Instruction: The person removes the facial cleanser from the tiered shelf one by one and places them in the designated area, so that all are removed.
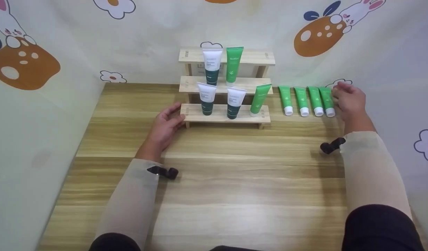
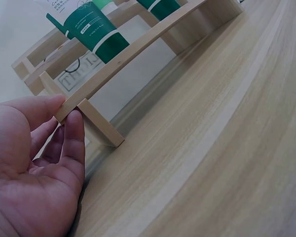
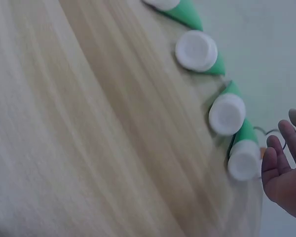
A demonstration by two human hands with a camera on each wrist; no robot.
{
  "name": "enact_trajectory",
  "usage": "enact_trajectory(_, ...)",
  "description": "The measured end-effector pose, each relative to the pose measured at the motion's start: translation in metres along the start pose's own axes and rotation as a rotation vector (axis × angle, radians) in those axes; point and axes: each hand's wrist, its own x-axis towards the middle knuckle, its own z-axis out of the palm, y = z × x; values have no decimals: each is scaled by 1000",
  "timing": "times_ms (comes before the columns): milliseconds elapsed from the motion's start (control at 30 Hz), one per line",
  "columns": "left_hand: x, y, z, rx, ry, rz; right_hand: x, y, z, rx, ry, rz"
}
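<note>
My left hand (image 1: 162,129) pinches the left end of the lowest shelf of a three-step wooden display rack (image 1: 226,113), thumb on top and fingers beneath in the left wrist view. White-and-dark-green squeeze tubes (image 1: 207,99) and green squeeze tubes (image 1: 261,99) stand caps down on the rack. To its right, several green tubes lie in a row, their white caps (image 3: 227,114) toward me. At the row's right end, my right hand (image 1: 351,101) is beside the last green tube (image 1: 327,101). Its fingers are loosely bent with nothing between them in the right wrist view.
The wood-grain table (image 1: 235,188) stretches in front of the rack. A patterned cloth (image 1: 158,35) with rabbits and flowers hangs behind the table and along both sides. Small black cameras (image 1: 163,171) are strapped to both wrists.
</note>
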Motion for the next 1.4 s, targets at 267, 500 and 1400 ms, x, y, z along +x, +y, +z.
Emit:
enact_trajectory(267,-1,-1,1,3,-3,17,-26,-21,17,100,-68,-89)
enact_trajectory(500,-2,-1,1,22,7,13,-47,-32,45,146,-102,-105)
enact_trajectory(1400,0,-1,1,-18,13,21,-134,-76,145,253,-430,-528)
